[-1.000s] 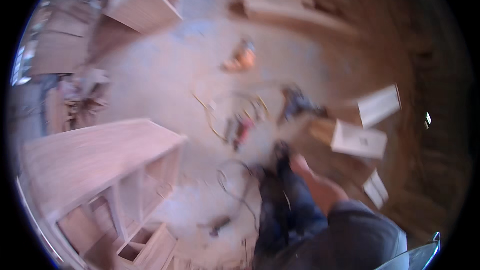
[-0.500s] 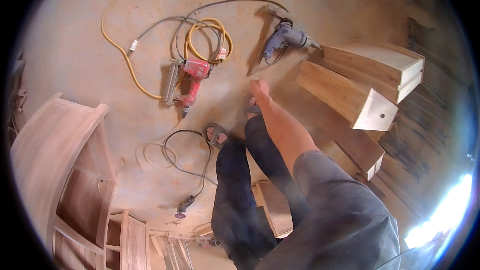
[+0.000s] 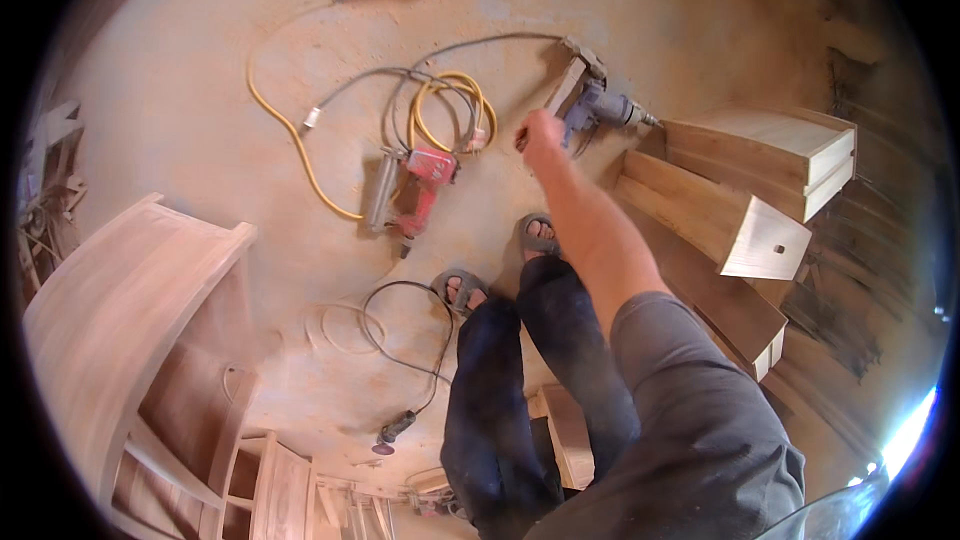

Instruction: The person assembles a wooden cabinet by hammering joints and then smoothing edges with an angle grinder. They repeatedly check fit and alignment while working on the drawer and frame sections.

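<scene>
Dusty floor. I see the right hand at one o'clock, fingers wrapped round a hammer; left hand unseen. I judge it stiff, head-heavy; grip low on its handle.

Dusty floor, 1 large wooden cabinet at left, bright light lower right

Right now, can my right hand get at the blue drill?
Probably not straight away: the right hand has a hammer in its grip, though the blue drill lies close beside it.
</scene>
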